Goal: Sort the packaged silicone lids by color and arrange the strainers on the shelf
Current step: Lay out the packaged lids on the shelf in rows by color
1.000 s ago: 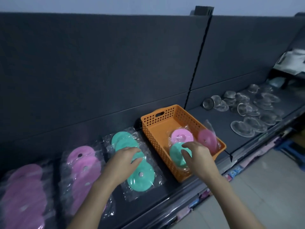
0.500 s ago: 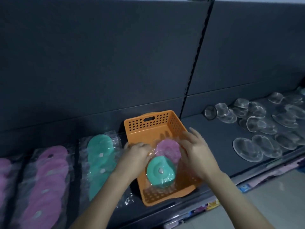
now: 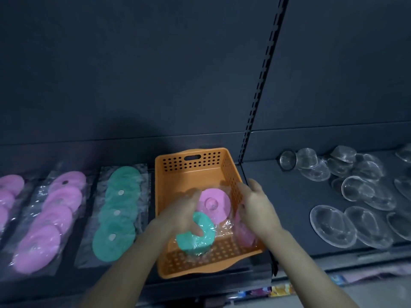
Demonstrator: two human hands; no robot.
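The packaged teal lid (image 3: 195, 238) lies low in the orange basket (image 3: 191, 152), bent in the left hand (image 3: 180, 216), whose fingers curl round it, touching a wrapped pink lid (image 3: 214, 204). The right hand (image 3: 255, 207) is at the basket's right wall; whether its fingers pinch any wrap I cannot tell. The slick film may slip, or drag the pink lid along to the teal row (image 3: 117, 210).

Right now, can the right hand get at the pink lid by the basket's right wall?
Probably yes: the right hand is right beside that pink lid, with nothing between them.
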